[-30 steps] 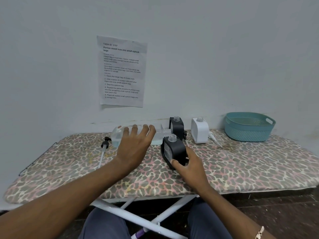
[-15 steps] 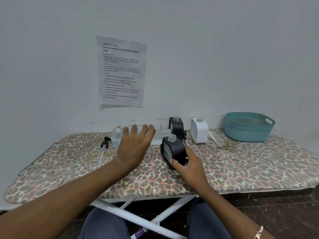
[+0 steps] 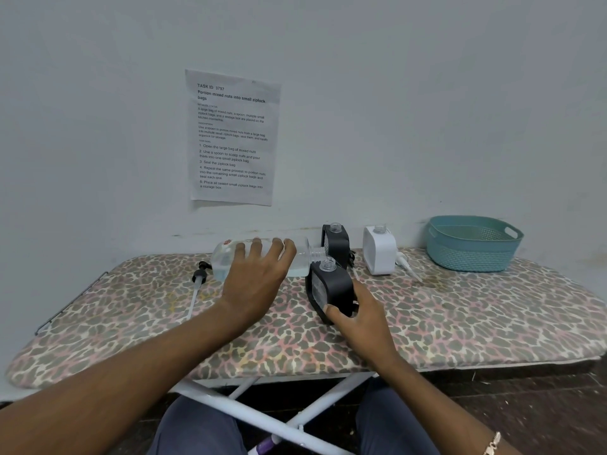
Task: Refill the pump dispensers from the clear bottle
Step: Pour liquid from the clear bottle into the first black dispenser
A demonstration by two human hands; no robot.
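My left hand (image 3: 254, 274) grips the clear bottle (image 3: 226, 259), tipped on its side above the ironing board, its open neck right at the mouth of a black dispenser (image 3: 330, 287). That dispenser has no pump on it. My right hand (image 3: 359, 318) holds its lower body, thumb at the front. Behind it stand a second black dispenser (image 3: 336, 243) and a white dispenser (image 3: 379, 249), both with open necks. Clear liquid sits in the lower part of the bottle.
A black pump head with its white tube (image 3: 197, 284) lies left of the bottle. A white pump (image 3: 405, 262) lies beside the white dispenser. A teal basket (image 3: 473, 243) stands at the back right. The leopard-print ironing board (image 3: 460, 323) meets the wall behind.
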